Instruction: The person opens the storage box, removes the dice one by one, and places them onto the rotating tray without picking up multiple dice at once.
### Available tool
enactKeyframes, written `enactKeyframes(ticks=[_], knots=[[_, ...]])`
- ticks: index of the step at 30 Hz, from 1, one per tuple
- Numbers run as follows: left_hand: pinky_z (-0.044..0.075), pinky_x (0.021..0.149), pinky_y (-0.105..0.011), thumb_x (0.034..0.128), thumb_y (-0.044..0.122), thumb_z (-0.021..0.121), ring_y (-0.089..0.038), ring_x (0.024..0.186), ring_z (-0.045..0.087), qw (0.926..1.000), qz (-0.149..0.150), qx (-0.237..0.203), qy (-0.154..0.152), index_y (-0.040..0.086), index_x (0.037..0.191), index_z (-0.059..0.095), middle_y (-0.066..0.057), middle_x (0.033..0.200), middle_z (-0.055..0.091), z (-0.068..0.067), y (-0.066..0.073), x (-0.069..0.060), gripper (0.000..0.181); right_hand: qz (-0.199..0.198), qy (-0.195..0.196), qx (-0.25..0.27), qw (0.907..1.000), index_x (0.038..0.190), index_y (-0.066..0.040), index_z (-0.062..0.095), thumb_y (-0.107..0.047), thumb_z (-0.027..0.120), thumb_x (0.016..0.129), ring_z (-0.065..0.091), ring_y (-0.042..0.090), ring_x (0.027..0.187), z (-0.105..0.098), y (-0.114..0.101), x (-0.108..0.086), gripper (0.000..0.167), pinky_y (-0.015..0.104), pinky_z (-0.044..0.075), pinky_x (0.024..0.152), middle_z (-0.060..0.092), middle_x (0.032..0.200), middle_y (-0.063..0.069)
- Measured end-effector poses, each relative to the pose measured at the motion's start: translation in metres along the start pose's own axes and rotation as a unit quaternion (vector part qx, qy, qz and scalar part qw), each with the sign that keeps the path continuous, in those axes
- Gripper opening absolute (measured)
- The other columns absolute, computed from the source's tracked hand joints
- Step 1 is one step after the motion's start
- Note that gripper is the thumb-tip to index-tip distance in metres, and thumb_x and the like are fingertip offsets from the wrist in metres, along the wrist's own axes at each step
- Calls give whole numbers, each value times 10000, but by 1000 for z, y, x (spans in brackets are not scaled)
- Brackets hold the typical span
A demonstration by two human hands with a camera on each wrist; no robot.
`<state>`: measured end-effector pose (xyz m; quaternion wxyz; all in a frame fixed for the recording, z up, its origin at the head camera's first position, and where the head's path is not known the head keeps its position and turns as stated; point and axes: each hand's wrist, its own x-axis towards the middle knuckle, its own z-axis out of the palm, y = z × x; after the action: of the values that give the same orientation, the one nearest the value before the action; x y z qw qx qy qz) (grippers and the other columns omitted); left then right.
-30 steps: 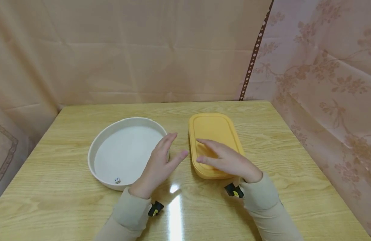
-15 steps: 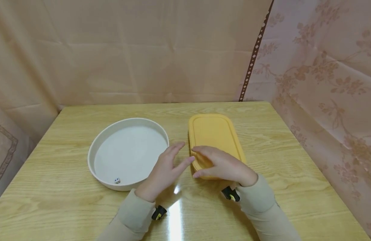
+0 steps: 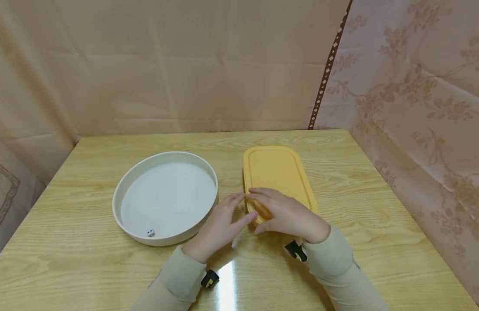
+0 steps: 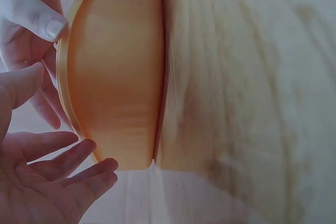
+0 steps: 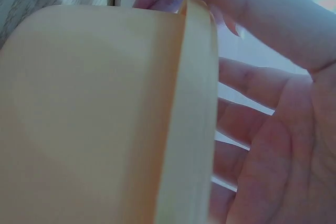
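Note:
A yellow lidded box [image 3: 276, 166] stands on the wooden table, its lid on. My left hand [image 3: 220, 226] is at the near left corner of the box, fingers extended. In the left wrist view, the left hand's fingertips [image 4: 107, 166] lie at or close to the lid's rim; contact is unclear. My right hand [image 3: 293, 216] hovers over the near end of the lid, fingers loosely bent and thumb at the near edge. In the right wrist view, the right hand's fingers [image 5: 252, 85] spread across behind the lid's rim [image 5: 191, 103]. Whether they touch the lid cannot be told.
A round white tray [image 3: 118, 203] with a raised rim stands left of the box. One small white die [image 3: 150, 233] lies inside near its front rim. The wooden table [image 3: 379, 242] ends at a beige curtain [image 3: 185, 77] behind and a floral one [image 3: 429, 108] on the right.
My left hand has moved right and toward me, from beside the tray to the box's near corner. The right hand has shifted slightly left and nearer. Box, tray and die stay put.

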<state>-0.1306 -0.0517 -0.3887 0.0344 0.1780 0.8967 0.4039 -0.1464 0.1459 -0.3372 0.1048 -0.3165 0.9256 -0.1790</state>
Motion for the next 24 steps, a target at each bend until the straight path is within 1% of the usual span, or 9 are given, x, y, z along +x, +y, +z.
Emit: enactKeyframes(ticks=[4,5,9,11,13,15,18,21,24], knots=[[366,1104,-567,969,500,574,-401,1362,441,10000,20,18,93,32,1441,494,-189,1496,461,1,1,0,669,66,167,-336,9993,1439,-60,506,-370,838,770,409,350,1401,0,0,-1,809,541,401,1084,411,1547,134],[381,1094,-560,969,490,579,-397,1341,465,9999,30,4,126,29,1429,507,-188,1485,472,1,1,0,656,88,217,-436,9988,1422,-53,524,-371,842,764,425,357,1387,-1,-1,-1,797,540,403,1082,427,1534,142],[484,1004,-485,971,425,610,-349,1202,590,9994,104,-250,226,10,1388,540,-176,1429,526,2,0,0,593,138,353,-635,9973,1356,-52,584,-367,849,757,468,385,1336,-3,-2,-3,728,550,414,1064,496,1469,160],[519,956,-449,970,398,622,-323,1137,630,9989,113,-391,228,6,1387,539,-167,1410,541,2,0,0,579,120,403,-757,9962,1334,-58,600,-371,849,756,491,386,1299,-3,-3,-3,703,557,420,1046,531,1425,158],[531,936,-434,971,383,626,-315,1115,641,9986,129,-458,223,-2,1390,533,-168,1399,547,2,0,0,577,115,453,-865,9952,1306,-71,618,-382,851,751,513,368,1253,-3,-3,-3,677,548,434,1019,564,1373,142],[535,930,-428,970,374,629,-310,1109,641,9985,136,-477,215,-9,1391,531,-170,1393,551,3,-1,1,577,116,501,-961,9940,1264,-91,642,-393,855,744,531,332,1183,-2,-4,-3,638,516,456,963,593,1304,113],[542,919,-408,969,347,638,-291,1094,647,9982,166,-543,188,-23,1391,528,-164,1357,575,3,-1,2,572,146,532,-989,9936,1179,-112,672,-386,864,733,526,254,1017,-2,-5,-3,557,403,469,835,609,1149,54],[553,897,-381,972,322,639,-264,1063,662,9977,185,-636,115,-38,1397,515,-144,1301,606,4,-2,2,571,196,386,-871,9953,1131,-107,675,-359,875,727,473,189,877,-1,-5,-4,517,307,425,724,563,1000,-1],[562,876,-361,975,300,638,-253,1041,673,9970,188,-755,33,-53,1406,498,-136,1260,623,4,-3,3,575,209,196,-816,9962,1128,-78,658,-319,875,738,462,158,814,-1,-5,-3,507,282,409,686,521,910,-28]])
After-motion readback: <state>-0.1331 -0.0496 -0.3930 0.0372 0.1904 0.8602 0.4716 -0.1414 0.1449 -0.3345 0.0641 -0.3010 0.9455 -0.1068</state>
